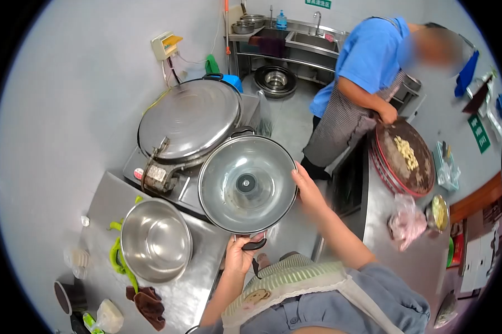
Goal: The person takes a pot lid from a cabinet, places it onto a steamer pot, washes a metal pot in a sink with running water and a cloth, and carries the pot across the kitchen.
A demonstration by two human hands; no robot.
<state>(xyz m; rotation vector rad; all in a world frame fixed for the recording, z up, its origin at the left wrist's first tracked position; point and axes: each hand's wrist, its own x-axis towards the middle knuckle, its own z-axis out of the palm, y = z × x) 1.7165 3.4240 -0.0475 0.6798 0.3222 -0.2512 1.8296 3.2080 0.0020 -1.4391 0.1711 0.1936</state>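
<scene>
Gripping a glass-lidded pot [273, 161] at frame centre: left hand [240, 255], fingers clamped on the lower handle [255, 245]; right hand [311, 189], fingers clamped at the right rim [296, 192].

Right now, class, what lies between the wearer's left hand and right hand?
In the head view, a round two-handled pan, seemingly glass-lidded, lies between them: the left hand at its near handle, the right hand at its side.

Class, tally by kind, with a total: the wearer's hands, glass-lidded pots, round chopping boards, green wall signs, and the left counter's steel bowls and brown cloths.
Left hand and right hand: 2
Glass-lidded pot: 1
Round chopping board: 1
Green wall signs: 2
Steel bowl: 1
Brown cloth: 1
Total: 8
</scene>
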